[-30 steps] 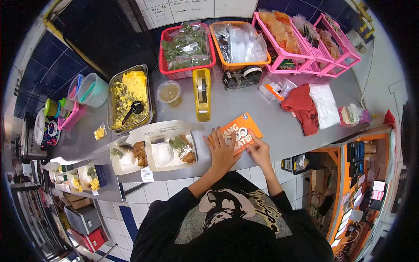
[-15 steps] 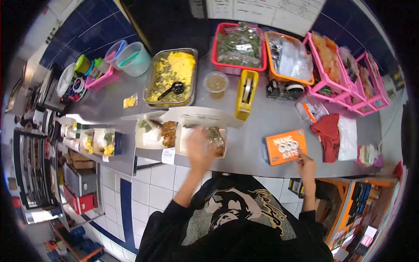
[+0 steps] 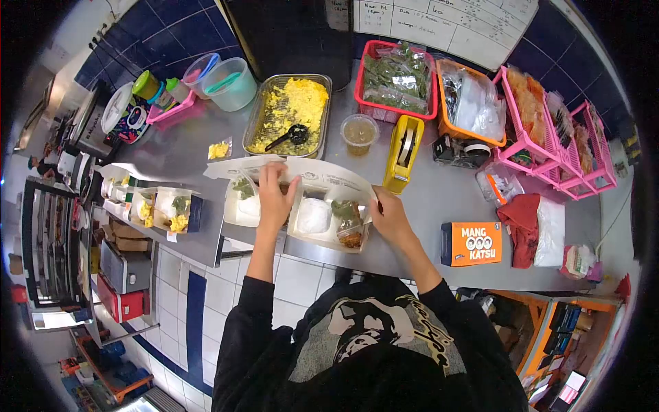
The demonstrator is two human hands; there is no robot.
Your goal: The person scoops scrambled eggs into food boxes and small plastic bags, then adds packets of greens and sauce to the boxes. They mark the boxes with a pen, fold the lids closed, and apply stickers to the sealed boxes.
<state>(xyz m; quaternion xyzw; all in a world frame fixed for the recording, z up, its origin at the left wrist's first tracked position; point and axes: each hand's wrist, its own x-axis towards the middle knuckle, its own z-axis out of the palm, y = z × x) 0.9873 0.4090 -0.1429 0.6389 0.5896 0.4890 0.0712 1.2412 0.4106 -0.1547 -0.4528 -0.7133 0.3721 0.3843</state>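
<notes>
An open food box (image 3: 326,240) sits at the counter's front edge, with white rice (image 3: 314,215), green leaves and a small plastic packet over brown food inside. My left hand (image 3: 274,196) holds the raised lid (image 3: 329,172) near its left end, fingertips over the edge. At the right end of that lid, my right hand (image 3: 390,218) grips its corner with bent fingers. Just left stands another open box (image 3: 241,208) with rice and leaves, partly hidden behind my left hand. The closed orange box (image 3: 471,244) lies to the right, touched by neither hand.
Behind are a tray of yellow food (image 3: 288,113), a lidded cup (image 3: 359,133) and a yellow tape dispenser (image 3: 403,154). Red (image 3: 396,82), orange (image 3: 470,99) and pink baskets (image 3: 556,147) line the back right. More filled boxes (image 3: 165,209) stand left; a red cloth (image 3: 522,230) lies right.
My right hand has left the orange box and moved left to the open box's lid. My left hand has moved up from over the food to the lid. The view has shifted.
</notes>
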